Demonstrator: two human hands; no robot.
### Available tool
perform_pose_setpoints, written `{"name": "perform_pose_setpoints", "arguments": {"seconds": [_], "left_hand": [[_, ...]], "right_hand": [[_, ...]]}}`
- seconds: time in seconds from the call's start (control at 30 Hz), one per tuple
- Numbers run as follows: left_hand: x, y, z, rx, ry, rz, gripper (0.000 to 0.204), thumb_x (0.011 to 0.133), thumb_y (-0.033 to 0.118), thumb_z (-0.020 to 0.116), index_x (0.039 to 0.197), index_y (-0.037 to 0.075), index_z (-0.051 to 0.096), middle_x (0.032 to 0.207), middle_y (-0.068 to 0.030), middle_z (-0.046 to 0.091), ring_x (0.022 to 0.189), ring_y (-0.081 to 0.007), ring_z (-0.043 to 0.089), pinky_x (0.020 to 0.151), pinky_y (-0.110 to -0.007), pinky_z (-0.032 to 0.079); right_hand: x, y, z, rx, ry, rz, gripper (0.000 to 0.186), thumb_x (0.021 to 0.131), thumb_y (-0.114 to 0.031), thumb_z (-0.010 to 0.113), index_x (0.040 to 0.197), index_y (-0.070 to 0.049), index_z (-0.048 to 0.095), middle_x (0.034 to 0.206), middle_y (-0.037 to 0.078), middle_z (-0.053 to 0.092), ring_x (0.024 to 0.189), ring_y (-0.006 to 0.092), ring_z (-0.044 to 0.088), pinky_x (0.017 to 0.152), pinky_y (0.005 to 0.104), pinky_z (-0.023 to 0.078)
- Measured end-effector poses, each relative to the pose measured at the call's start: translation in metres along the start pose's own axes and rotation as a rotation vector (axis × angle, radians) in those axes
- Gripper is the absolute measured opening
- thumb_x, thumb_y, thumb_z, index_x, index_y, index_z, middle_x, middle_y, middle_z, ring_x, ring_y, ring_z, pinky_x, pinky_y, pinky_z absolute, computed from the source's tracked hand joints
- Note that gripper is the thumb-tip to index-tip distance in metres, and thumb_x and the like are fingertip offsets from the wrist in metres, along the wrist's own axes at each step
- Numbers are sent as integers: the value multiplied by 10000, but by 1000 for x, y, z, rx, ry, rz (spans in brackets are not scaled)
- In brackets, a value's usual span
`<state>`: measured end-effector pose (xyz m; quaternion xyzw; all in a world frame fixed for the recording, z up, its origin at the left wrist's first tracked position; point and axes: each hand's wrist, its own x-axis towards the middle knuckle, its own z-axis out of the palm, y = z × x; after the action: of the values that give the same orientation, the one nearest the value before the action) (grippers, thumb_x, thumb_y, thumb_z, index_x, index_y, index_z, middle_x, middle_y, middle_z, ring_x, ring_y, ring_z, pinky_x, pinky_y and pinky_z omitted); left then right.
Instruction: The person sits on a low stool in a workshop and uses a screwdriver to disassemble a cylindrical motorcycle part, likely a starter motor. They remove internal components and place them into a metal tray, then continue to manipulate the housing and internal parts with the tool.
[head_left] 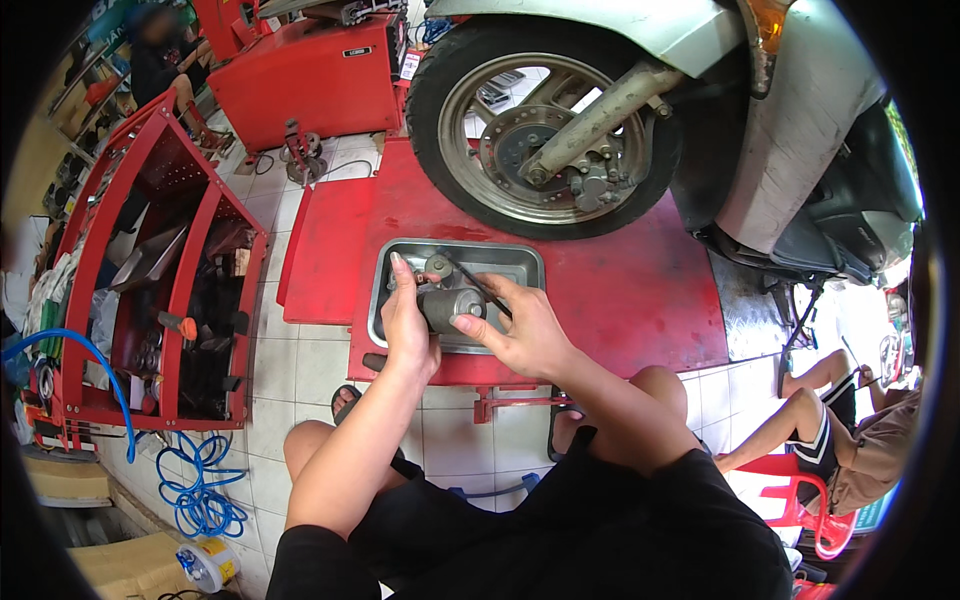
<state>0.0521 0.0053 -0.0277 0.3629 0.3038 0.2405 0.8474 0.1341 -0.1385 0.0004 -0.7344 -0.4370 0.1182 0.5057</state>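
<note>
A grey motorbike (800,125) fills the space ahead of me and to my right. In front of me lies a red platform (630,290), with a red tool cart (175,375) well apart on my left. The bike's front wheel (515,150) is just beyond the metal tray (515,262), which sits on the platform.

My left hand (405,325) is half open, fingers fairly straight, its palm along the left side of a cylinder-shaped metal part (452,308). My right hand (520,325) is partly curled, its thumb against the part's near right end. Between them I hold the part over the tray; whether it touches the bottom, I cannot tell. A thin black strip (478,280) slants beneath my right fingers.
</note>
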Motion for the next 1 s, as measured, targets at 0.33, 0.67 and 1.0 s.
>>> {"name": "perform_pose_setpoints", "arguments": {"seconds": [0.33,0.67,1.0], "left_hand": [[13,-4,0,738,-198,673,675,1033,618,440,1017,-12,681,921,-90,673,910,-205,636,836,-335,475],[21,38,-38,510,-581,231,639,921,297,769,1414,-10,503,1176,-82,623,1089,-152,584,974,-330,467],[10,20,-15,580,-453,8,438,851,268,843,1095,-73,713,894,-93,730,733,-131,649,701,-285,515]], "right_hand": [[0,-1,-15,-17,-119,176,569,822,-383,838,1129,74,695,638,46,564,550,77,479,525,264,393],[-11,34,-17,790,-66,360,612,857,-246,821,1309,90,580,824,28,648,547,20,348,493,238,235],[-24,30,-26,580,-112,321,556,853,-278,833,1243,77,657,943,66,706,856,95,631,759,277,517]]}}
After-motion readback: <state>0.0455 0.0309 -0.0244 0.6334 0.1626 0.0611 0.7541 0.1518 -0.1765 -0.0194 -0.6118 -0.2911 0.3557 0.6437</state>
